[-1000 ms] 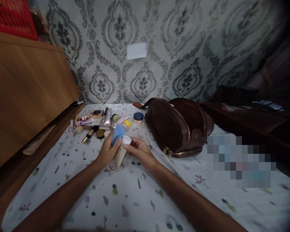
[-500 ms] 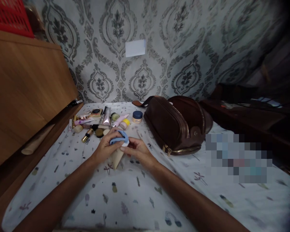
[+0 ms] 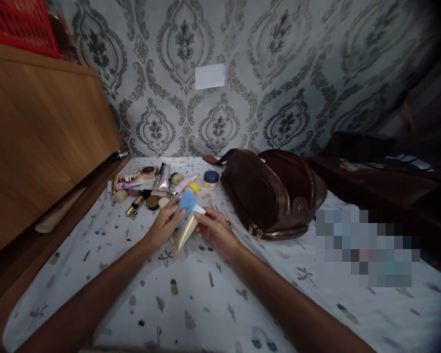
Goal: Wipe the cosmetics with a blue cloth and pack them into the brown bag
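Note:
My left hand is closed on a blue cloth, which it presses against a gold squeeze tube. The tube hangs with its flat crimped end down toward me and its white cap up. Fingers of my right hand pinch the tube at the cap. Just beyond my hands lie a round dark-gold lid or pot, a yellow-capped jar and a jar with a navy lid.
Several cosmetics, among them a silvery-pink tube and a gold-capped bottle, lie at the back left. A brown leather bag stands open at the right. A wooden cabinet borders the left side; a pixelated patch covers the right.
The blue cloth has shifted off the cap end to the tube's left side, uncovering the white cap and more of the gold body. My right hand has moved slightly right. The view has shifted slightly.

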A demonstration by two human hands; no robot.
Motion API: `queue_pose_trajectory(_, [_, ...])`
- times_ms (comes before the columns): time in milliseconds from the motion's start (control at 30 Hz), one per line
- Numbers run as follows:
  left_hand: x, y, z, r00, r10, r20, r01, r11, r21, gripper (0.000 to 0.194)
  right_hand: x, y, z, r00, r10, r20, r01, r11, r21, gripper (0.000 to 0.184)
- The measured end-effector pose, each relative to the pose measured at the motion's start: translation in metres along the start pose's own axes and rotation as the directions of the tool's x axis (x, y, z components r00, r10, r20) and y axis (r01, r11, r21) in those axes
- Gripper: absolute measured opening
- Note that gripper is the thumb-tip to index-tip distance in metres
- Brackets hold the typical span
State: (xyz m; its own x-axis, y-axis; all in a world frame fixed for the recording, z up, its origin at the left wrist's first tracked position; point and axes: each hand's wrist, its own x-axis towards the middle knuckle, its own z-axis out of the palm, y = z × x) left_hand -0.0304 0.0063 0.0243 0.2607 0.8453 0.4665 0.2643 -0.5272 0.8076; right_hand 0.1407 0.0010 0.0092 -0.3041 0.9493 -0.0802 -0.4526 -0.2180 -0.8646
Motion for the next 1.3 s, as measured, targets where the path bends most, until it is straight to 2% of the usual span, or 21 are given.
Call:
queue_pose_trajectory(267, [0.004,-0.002,-0.007,0.997,-0.052,0.061,0.054,0.998,-0.043,0.043,0.003,0.000,-0.002,0.999,-0.010,-0.035,0.013,0.997,0.081,0.039])
queue_pose_trajectory(500, [0.006,-0.008,-0.016,0.987,-0.121,0.107,0.128,0.989,-0.068,0.041,0.004,-0.001,-0.004,0.999,-0.048,-0.020,0.050,0.997,0.062,0.038])
queue_pose_trajectory(733, [0.006,-0.006,-0.018,0.988,-0.079,0.136,0.074,0.997,0.038,0.033,0.005,-0.006,-0.004,0.996,-0.044,-0.074,0.049,0.997,0.063,0.041])
queue_pose_trajectory(867, [0.005,-0.003,-0.011,0.997,0.002,0.082,-0.007,0.998,0.061,0.026,0.003,-0.008,-0.003,0.998,-0.039,-0.054,0.041,0.999,0.033,0.042])
queue_pose_trajectory(1000, [0.003,-0.004,-0.006,0.994,0.056,0.094,-0.061,0.997,0.051,0.028,0.002,-0.007,-0.003,0.999,-0.034,-0.026,0.034,0.999,0.029,0.051])
queue_pose_trajectory(1133, [0.003,-0.007,-0.006,0.994,0.052,0.099,-0.054,0.998,0.021,0.031,0.004,-0.005,-0.006,1.000,-0.009,-0.014,0.009,1.000,0.012,0.049])
queue_pose_trajectory(1300, [0.003,-0.008,-0.007,0.993,0.027,0.117,-0.018,0.997,-0.077,0.025,0.009,-0.001,-0.011,0.999,0.025,-0.031,-0.023,0.999,0.040,0.049])
